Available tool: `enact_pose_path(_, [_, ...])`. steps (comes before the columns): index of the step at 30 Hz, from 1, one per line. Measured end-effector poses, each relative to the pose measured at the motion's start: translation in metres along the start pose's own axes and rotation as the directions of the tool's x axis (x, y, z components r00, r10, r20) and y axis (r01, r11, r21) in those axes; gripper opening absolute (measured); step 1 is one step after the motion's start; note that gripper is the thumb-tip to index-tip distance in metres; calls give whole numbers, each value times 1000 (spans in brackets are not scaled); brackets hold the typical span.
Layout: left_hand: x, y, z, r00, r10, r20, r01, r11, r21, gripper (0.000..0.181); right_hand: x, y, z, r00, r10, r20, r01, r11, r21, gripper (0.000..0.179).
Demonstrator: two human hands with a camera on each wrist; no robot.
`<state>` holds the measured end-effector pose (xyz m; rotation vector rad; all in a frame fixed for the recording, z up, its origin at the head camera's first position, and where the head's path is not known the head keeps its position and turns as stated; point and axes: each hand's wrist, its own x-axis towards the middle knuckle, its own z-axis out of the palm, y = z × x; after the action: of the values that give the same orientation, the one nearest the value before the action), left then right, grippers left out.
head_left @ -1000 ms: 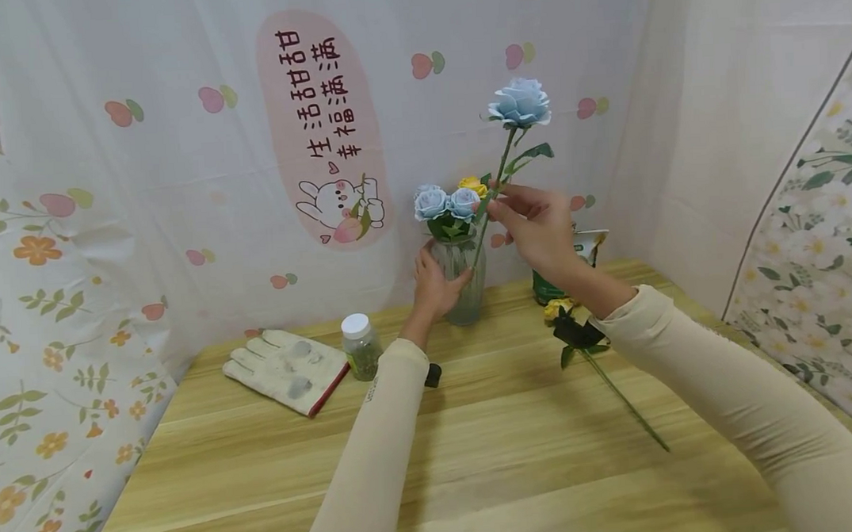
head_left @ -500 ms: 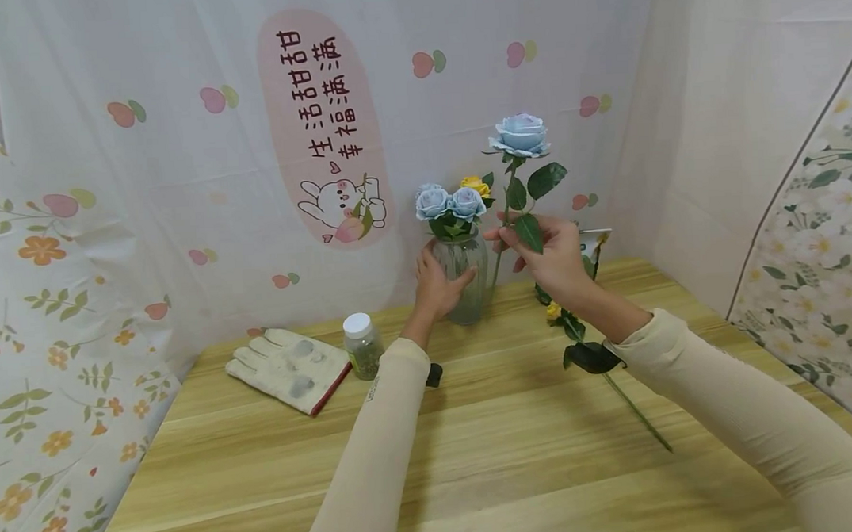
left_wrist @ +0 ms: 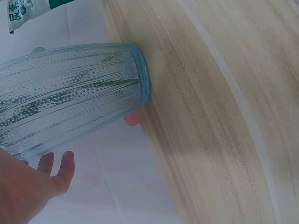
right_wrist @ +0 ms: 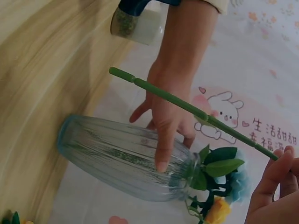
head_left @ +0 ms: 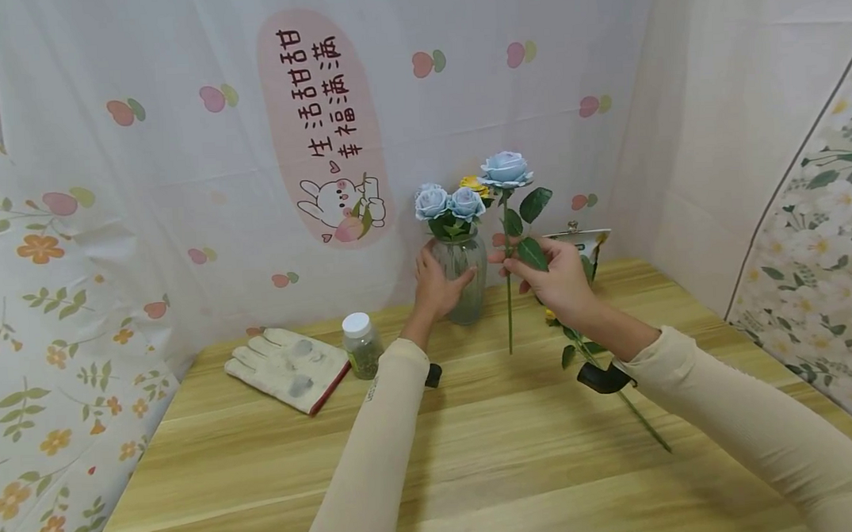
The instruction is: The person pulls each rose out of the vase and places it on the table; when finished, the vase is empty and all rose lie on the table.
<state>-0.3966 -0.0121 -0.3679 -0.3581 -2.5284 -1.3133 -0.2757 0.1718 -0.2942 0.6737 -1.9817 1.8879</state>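
My left hand (head_left: 437,289) grips the ribbed glass vase (head_left: 472,296), thumb across its front and other fingers around the left side and behind. The vase stands upright on the table, holding several light blue roses (head_left: 432,202) and a yellow one (head_left: 475,186). To its right, my right hand (head_left: 561,280) pinches a long-stemmed blue rose (head_left: 506,170) by its stem. That rose is upright beside the vase, its bare green stem (right_wrist: 170,97) hanging below my fingers and apart from the glass. A yellow rose (head_left: 550,314) lies on the table, partly hidden by my right arm.
A white work glove (head_left: 288,371) with a red cuff lies at the left, next to a white-capped jar (head_left: 362,348). Behind my right hand stands a green and white packet (head_left: 589,247). A printed curtain (head_left: 200,165) hangs along the table's back edge.
The blue rose in my right hand has come down from high above, its stem now upright to the right of the vase. My left hand keeps its place on the vase.
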Motion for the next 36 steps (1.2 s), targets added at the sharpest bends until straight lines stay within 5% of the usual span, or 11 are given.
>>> enact_pose_path(10, [0, -1, 1, 1000, 4, 1, -4, 1000, 15, 98, -9, 11, -8, 979, 203, 9, -203, 979, -19, 29])
enact_pose_path(17, [0, -1, 2, 1000, 1, -5, 0, 1000, 27, 97, -13, 21, -14, 946, 324, 24, -323, 946, -36, 28])
enact_pose_path(30, [-2, 3, -1, 1000, -9, 1, 9, 999, 41, 96, -28, 34, -27, 905, 419, 75, -419, 908, -16, 35])
enact_pose_path(36, [-2, 2, -1, 1000, -10, 9, 9, 999, 44, 97, -33, 43, -32, 895, 440, 71, -443, 897, 16, 24])
